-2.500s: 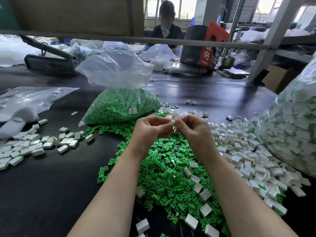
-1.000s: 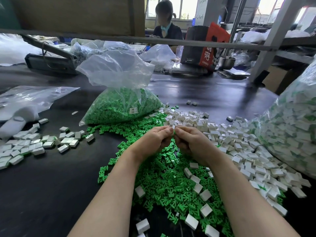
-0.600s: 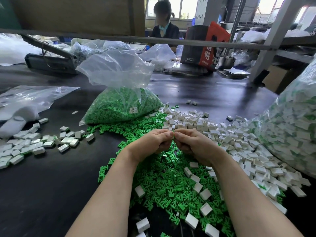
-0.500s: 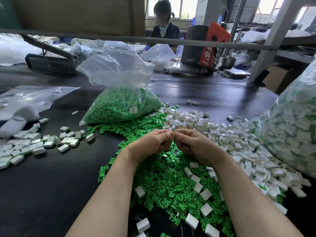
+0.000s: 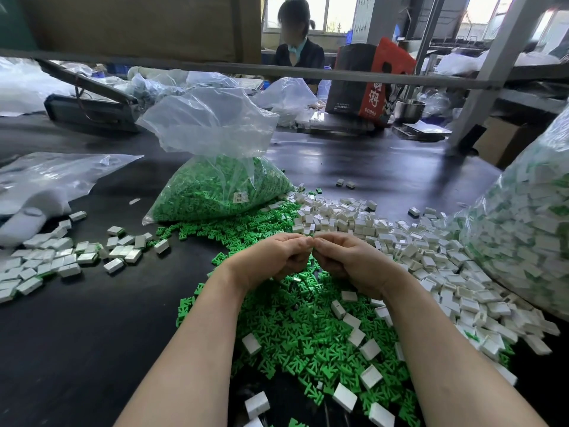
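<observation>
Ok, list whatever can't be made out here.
Head view:
What, if anything, the left hand and right hand pinch: covered by their fingertips.
The label on the green-parts bag: print too small.
The bag of white parts: cut off by the right edge.

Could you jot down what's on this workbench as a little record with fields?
Left hand: fingers curled, tips meeting the other hand's
Right hand: likewise; anything pinched is hidden
Under hands: pile of loose green clips
Right: white housings, loose and in a clear bag
Behind: open bag of green clips
Left: small group of white pieces
Surface: dark table
</observation>
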`<action>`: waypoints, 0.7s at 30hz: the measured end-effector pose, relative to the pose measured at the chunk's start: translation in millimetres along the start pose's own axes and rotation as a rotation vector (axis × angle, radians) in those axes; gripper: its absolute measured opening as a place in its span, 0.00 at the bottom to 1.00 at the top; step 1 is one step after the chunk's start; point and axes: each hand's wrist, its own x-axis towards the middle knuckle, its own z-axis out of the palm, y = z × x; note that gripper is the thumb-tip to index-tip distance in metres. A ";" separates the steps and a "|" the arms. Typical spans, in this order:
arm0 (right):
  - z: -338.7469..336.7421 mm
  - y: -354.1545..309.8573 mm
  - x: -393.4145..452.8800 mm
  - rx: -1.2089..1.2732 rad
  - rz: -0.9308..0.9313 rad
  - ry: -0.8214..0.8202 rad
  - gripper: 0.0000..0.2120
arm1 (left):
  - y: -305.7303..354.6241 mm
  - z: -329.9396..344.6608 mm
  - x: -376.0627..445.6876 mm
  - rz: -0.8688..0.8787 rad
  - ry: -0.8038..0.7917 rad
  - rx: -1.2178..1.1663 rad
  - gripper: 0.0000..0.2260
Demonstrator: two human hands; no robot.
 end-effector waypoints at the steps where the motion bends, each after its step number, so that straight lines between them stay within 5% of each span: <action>1: 0.0 0.9 0.5 0.018 -0.002 0.012 0.10 | -0.4 0.6 0.3 0.008 0.007 -0.013 0.17; 8: 0.6 8.6 6.4 0.091 0.016 0.078 0.16 | 0.3 5.8 4.3 0.044 0.056 -0.072 0.12; 21: 0.5 11.7 8.5 0.141 -0.004 0.164 0.15 | 0.9 5.9 6.6 0.062 0.175 -0.063 0.17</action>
